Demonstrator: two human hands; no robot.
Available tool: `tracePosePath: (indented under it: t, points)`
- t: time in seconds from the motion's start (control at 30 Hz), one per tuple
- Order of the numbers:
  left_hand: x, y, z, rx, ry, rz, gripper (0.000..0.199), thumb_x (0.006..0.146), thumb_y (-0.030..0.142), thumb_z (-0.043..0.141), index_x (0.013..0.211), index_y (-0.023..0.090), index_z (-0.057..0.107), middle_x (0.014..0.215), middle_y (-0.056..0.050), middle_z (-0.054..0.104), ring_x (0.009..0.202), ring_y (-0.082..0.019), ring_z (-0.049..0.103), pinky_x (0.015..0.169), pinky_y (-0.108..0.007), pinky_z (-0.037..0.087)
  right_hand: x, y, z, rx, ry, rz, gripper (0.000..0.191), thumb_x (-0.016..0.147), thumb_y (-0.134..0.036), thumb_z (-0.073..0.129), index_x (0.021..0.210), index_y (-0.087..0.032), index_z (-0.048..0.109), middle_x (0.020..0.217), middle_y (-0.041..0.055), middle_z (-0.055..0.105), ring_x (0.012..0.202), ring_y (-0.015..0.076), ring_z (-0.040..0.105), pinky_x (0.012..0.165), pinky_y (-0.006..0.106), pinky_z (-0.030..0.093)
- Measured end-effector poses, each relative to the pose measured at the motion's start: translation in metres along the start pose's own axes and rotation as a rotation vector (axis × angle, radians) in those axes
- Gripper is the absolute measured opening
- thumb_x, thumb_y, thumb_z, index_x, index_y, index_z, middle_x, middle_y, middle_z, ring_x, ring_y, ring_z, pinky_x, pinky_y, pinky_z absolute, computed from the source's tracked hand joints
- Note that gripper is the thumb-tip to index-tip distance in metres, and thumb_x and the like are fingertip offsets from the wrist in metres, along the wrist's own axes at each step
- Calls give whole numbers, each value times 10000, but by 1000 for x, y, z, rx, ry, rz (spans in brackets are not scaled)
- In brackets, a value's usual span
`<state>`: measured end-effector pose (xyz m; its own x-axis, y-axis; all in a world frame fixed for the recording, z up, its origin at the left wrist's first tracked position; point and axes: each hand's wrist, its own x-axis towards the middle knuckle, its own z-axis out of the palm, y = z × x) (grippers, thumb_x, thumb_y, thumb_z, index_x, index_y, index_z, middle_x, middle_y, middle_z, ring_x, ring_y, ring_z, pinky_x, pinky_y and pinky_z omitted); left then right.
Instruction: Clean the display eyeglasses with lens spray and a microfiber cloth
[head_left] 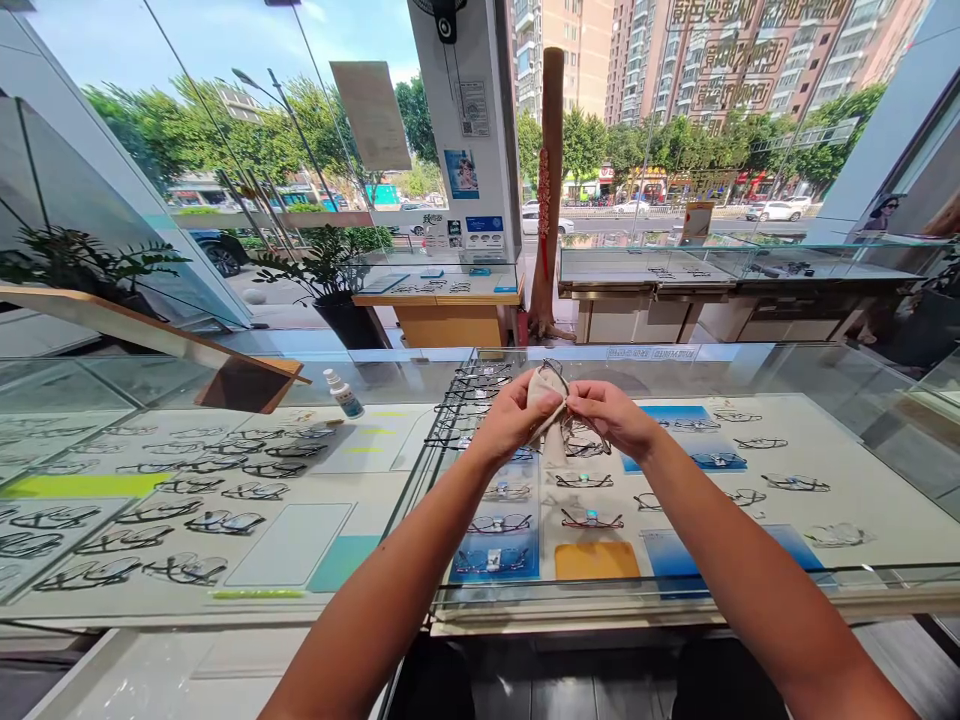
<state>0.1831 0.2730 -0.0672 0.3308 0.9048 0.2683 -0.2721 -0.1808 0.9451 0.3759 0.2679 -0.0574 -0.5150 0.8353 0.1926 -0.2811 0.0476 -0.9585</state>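
My left hand is closed round a pale beige cloth, which is folded over part of a pair of eyeglasses. The dark rim of the glasses shows just above the cloth. Close beside it, my right hand pinches the glasses near the cloth's edge, with a thin temple arm hanging below the fingers. Both hands are raised over the glass display counter. The fingers and cloth hide most of the glasses.
Rows of eyeglasses lie under the counter glass. On the left counter stand a small white bottle with a blue label and a wood-framed tilted mirror or stand. Further display cases, a potted plant and a wooden post stand beyond.
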Motion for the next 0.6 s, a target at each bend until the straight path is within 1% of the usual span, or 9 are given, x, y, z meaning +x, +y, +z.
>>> tracePosePath:
  t: [0.13, 0.2, 0.27, 0.33, 0.4, 0.43, 0.47, 0.53, 0.6]
  points:
    - [0, -1, 2, 98, 159, 96, 644, 795, 761, 822, 728, 161, 596, 624, 28, 561, 540, -80, 441, 534, -223, 374, 2, 11, 6, -89, -87, -12, 515, 807, -601, 901, 741, -186, 603, 775, -13, 541, 758, 144, 455, 747, 317, 318]
    - [2, -3, 2, 103, 211, 113, 694, 817, 820, 757, 682, 169, 559, 580, 33, 527, 506, -75, 400, 499, -227, 339, 3, 13, 6, -105, -89, -45, 483, 840, -578, 883, 749, -189, 610, 797, -14, 536, 765, 145, 457, 756, 321, 330]
    - [6, -4, 0, 50, 234, 122, 694, 808, 831, 757, 699, 170, 577, 579, 33, 541, 504, -79, 425, 496, -224, 357, 3, 9, 3, -97, -55, -107, 451, 851, -546, 883, 746, -193, 623, 820, -16, 513, 780, 146, 459, 768, 322, 355]
    - [11, -2, -4, -30, 274, 154, 669, 782, 820, 792, 781, 168, 641, 630, 22, 599, 541, -93, 500, 530, -225, 422, 1, 0, -4, -94, -3, -164, 419, 850, -522, 889, 752, -196, 646, 888, 2, 544, 833, 155, 487, 804, 325, 398]
    - [16, 2, -10, -94, 332, 210, 646, 756, 784, 840, 920, 174, 700, 694, 19, 636, 587, -100, 546, 577, -227, 474, -3, -11, -14, -83, 64, -197, 377, 852, -513, 890, 802, -205, 679, 1038, 39, 627, 936, 173, 543, 876, 335, 451]
    - [17, 3, -13, -114, 356, 235, 633, 748, 756, 862, 971, 184, 709, 683, 35, 611, 572, -91, 520, 573, -222, 469, -6, -15, -19, -69, 97, -209, 358, 854, -513, 889, 839, -214, 693, 1123, 56, 660, 1001, 185, 574, 923, 346, 475]
    - [19, 5, -17, -122, 377, 250, 603, 750, 730, 872, 965, 193, 703, 640, 59, 551, 530, -79, 457, 540, -214, 432, -8, -19, -23, -51, 122, -215, 346, 858, -518, 885, 872, -226, 701, 1177, 66, 684, 1060, 200, 602, 969, 364, 495]
    - [18, 7, -22, -92, 426, 255, 548, 783, 705, 846, 775, 205, 623, 539, 94, 373, 454, -65, 289, 461, -216, 303, -12, -24, -32, -21, 151, -219, 331, 873, -526, 874, 910, -244, 703, 1164, 70, 721, 1125, 221, 641, 1041, 404, 513]
    - [14, 9, -24, 14, 486, 261, 665, 820, 707, 796, 567, 224, 414, 481, 94, 234, 431, -65, 176, 437, -251, 186, -15, -26, -36, -11, 150, -218, 323, 881, -523, 870, 921, -252, 697, 1078, 63, 736, 1116, 227, 669, 1093, 436, 513]
